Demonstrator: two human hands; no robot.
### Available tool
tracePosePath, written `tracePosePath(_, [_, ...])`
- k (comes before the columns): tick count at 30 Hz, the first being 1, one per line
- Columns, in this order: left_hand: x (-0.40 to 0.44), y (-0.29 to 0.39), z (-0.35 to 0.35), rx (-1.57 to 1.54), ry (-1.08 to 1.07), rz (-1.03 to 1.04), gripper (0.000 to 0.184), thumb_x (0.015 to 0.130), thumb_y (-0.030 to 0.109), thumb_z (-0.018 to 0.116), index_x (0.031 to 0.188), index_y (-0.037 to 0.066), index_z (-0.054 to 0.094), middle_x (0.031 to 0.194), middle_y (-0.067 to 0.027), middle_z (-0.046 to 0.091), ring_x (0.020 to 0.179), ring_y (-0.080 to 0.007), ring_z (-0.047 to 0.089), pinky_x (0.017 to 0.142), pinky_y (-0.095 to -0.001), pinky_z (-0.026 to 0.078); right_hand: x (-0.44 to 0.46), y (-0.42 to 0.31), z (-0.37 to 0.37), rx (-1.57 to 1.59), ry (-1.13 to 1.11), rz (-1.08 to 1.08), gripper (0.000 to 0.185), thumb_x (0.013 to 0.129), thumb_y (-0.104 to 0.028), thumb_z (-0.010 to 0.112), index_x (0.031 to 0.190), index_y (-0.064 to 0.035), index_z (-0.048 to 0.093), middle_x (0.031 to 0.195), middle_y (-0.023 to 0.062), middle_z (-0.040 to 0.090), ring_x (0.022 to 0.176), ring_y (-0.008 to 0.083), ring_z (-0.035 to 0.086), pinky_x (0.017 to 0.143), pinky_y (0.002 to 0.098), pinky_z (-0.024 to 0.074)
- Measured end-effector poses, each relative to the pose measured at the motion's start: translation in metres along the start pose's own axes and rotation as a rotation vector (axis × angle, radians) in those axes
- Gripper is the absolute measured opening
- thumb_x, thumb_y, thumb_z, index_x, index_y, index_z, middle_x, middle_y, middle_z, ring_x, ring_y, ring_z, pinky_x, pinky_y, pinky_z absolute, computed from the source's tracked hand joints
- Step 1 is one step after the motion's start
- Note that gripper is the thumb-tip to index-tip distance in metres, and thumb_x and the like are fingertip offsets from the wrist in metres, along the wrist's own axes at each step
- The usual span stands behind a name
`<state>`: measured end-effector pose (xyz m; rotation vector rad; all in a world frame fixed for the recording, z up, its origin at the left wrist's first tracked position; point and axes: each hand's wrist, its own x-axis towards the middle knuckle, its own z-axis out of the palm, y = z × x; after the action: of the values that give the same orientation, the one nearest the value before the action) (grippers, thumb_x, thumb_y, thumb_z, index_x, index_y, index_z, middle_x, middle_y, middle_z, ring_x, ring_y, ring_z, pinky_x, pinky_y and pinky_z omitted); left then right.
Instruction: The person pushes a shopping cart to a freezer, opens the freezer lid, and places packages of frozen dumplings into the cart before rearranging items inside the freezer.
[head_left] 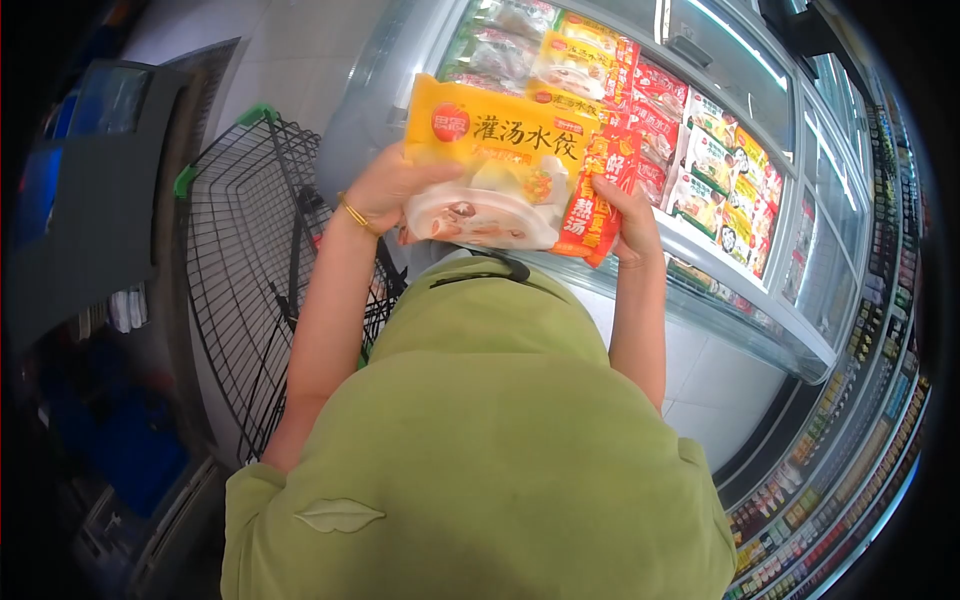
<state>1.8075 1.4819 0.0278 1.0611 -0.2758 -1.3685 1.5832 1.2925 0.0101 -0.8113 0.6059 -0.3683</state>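
Both my hands hold a yellow and red bag of frozen dumplings [500, 150] up in front of me, its printed face toward the camera. My left hand [392, 185], with a gold bracelet at the wrist, grips the bag's left edge, the thumb lying across the front. Around the red right edge closes my right hand [632, 220], its thumb on the front as well. The other fingers of both hands are mostly hidden behind the bag. Just beyond it, similar yellow dumpling bags [575, 65] lie in the freezer.
An open-topped chest freezer [800, 335] with glass sides runs along the front and right, filled with frozen food packs [710, 160]. At my left stands a wire shopping cart [240, 200] with green corners. Shelves of small goods [860, 400] line the far right.
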Motion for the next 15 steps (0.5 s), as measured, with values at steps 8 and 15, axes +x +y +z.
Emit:
tracePosePath(8, [-0.004, -0.004, 0.0, 0.055, 0.057, 0.011, 0.037, 0.081, 0.003, 0.067, 0.116, -0.001, 0.054, 0.111, -0.0097, 0.061, 0.094, -0.015, 0.061, 0.081, -0.0282, 0.051, -0.003, -0.009, 0.009, 0.015, 0.04, -0.018, 0.041, 0.086, -0.015, 0.064, 0.121, -0.0019, 0.048, 0.109, 0.0078, 0.062, 0.093, 0.0159, 0.063, 0.079, 0.0313, 0.0534])
tracePosePath(15, [-0.025, -0.001, -0.01, 0.019, 0.092, 0.107, 0.034, 0.081, 0.003, 0.066, 0.113, -0.002, 0.055, 0.107, -0.0099, 0.062, 0.09, -0.0149, 0.062, 0.077, -0.0276, 0.052, 0.002, -0.003, 0.019, 0.023, -0.023, -0.012, 0.039, 0.092, -0.022, 0.056, 0.124, -0.0018, 0.046, 0.113, 0.0097, 0.06, 0.097, 0.0181, 0.063, 0.083, 0.0331, 0.053])
